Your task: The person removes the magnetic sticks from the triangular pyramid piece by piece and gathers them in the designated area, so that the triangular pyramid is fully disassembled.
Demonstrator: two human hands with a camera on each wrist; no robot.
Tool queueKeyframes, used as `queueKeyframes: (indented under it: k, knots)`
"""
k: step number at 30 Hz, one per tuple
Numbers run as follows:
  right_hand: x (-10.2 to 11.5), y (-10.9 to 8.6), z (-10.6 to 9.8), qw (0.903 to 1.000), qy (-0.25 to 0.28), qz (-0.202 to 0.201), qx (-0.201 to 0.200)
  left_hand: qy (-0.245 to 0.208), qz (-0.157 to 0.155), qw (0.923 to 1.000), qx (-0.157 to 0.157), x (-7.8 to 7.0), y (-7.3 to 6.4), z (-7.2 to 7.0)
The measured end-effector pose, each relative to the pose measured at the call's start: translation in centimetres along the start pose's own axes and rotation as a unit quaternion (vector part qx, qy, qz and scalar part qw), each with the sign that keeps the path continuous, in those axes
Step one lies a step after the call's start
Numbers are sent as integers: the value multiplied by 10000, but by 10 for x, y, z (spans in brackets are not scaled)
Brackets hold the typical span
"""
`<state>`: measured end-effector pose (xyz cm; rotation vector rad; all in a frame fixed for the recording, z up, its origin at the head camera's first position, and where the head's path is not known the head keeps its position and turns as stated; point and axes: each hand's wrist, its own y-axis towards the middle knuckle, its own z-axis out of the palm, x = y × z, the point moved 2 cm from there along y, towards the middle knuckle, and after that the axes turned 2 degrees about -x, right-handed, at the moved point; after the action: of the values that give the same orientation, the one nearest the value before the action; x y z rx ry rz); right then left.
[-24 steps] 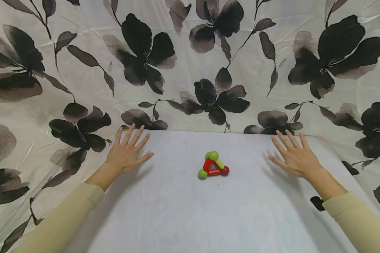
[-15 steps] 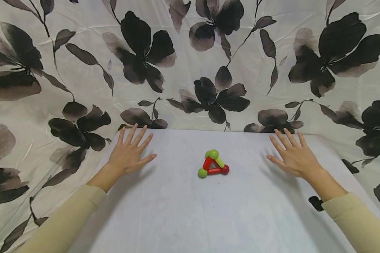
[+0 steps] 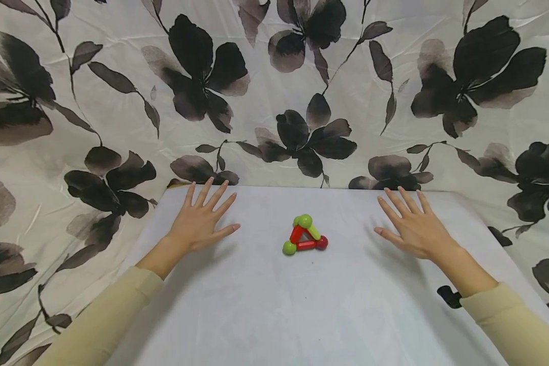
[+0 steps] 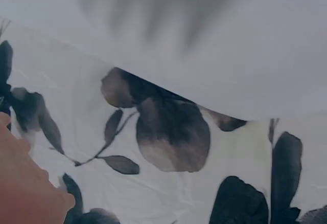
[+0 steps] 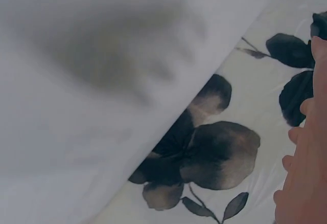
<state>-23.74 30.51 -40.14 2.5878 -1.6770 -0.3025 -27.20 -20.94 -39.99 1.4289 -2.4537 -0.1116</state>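
A small triangular frame of red and lime-green rods (image 3: 306,245) with green and dark red balls at its corners lies on the white table (image 3: 256,305). To its left, my left hand (image 3: 199,223) hovers over the table with fingers spread. My right hand (image 3: 414,227) hovers likewise to its right, fingers spread and holding nothing. Both hands cast shadows and are apart from the frame. In the left wrist view part of the left hand (image 4: 28,183) shows at the lower left edge; the right wrist view has part of the right hand (image 5: 306,168) at its right edge.
A white cloth with dark flowers (image 3: 297,137) hangs behind the table's back edge and continues at both sides. A small black object (image 3: 449,296) shows beside the right sleeve (image 3: 508,320); I cannot tell what it is.
My left hand has moved to the right, nearer to the triangular frame. My right hand has shifted slightly left. The frame stays in place on the table.
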Motion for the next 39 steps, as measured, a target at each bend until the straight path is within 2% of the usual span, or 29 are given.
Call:
queueKeyframes:
  k: [10,20,26,30,33,39]
  knots:
    - [16,0,-1,9997,95,-197,-143,70,201,9997,-157,-18,7,-1]
    - [34,8,5,9977,311,-478,-356,-212,243,9995,-55,-38,12,-2]
    - [48,12,11,9946,644,-624,-524,-413,226,9988,136,-50,15,2]
    - [58,16,16,9913,834,-778,-663,-581,300,9978,116,-61,20,3]
    - [67,20,18,9875,1149,-812,-717,-707,424,9966,4,-70,24,4]
    - [83,26,27,9768,1986,-501,-633,-1072,661,9916,-307,-85,33,4]
